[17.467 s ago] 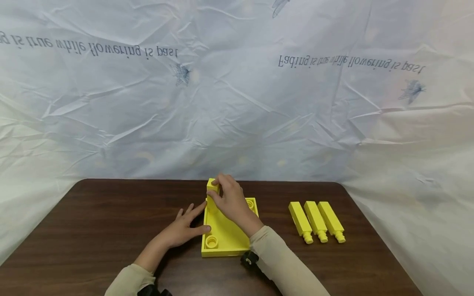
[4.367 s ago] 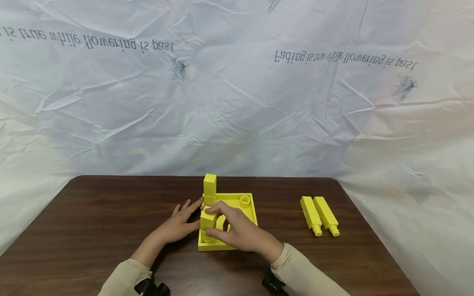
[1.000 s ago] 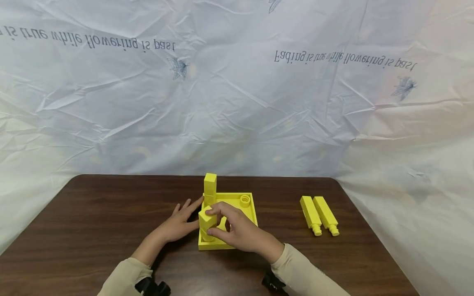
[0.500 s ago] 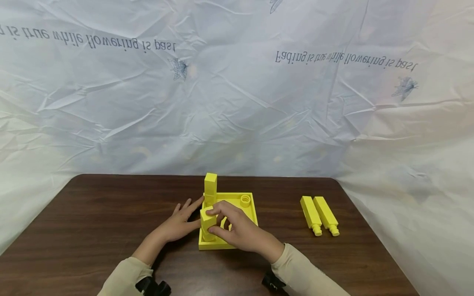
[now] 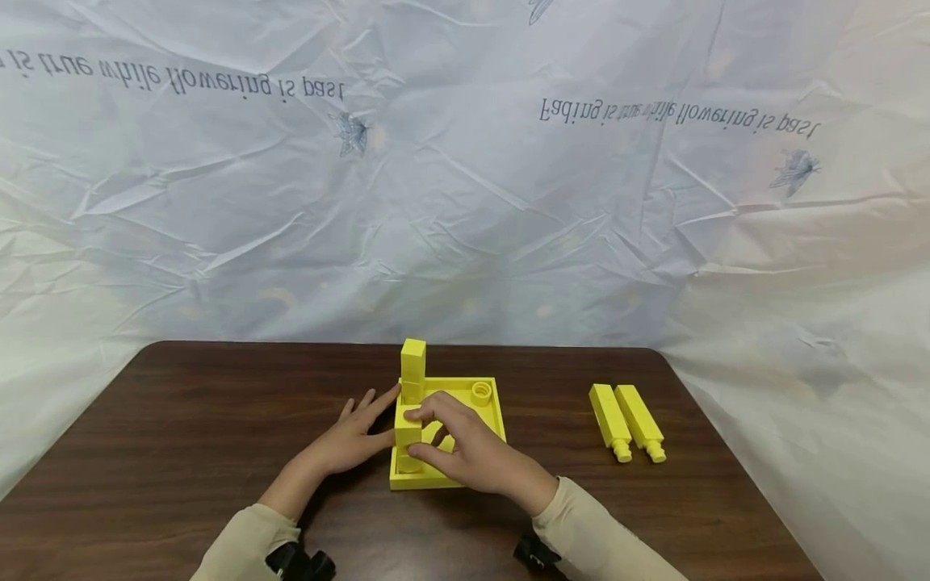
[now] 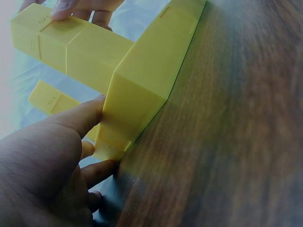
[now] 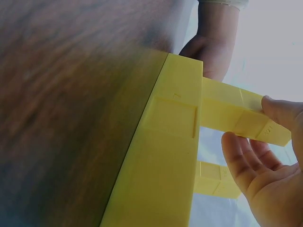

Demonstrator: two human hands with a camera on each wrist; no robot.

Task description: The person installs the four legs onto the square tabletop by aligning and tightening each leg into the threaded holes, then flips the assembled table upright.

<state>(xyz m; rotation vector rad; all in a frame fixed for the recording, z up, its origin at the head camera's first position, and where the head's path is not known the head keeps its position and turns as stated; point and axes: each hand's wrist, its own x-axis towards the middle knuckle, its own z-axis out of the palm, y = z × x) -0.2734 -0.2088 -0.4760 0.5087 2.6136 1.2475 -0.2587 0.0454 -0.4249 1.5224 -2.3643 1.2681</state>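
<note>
- Step in hand, by my reading: seating the near-left post (image 5: 408,440) in the base (image 5: 425,483), at its 8 o'clock corner; it stands upright, its lower end hidden.
- The right hand (image 5: 468,446) pinches that post near its top, thumb and fingers only a post's width apart.
- The left hand (image 5: 352,444) holds nothing — fingers spread, tips touching the base's wall at 9 o'clock.
- The far-left post (image 5: 413,367) stands at 11 o'clock; the socket (image 5: 481,394) at 1 o'clock is bare (the right hand hides the 5 o'clock corner).
- Next probably calls for turning the pinched post snug, base steadied, then fetching the inner loose post (image 5: 609,413) or outer loose post (image 5: 637,413), lying on the table (image 5: 218,411) at 3 o'clock.
</note>
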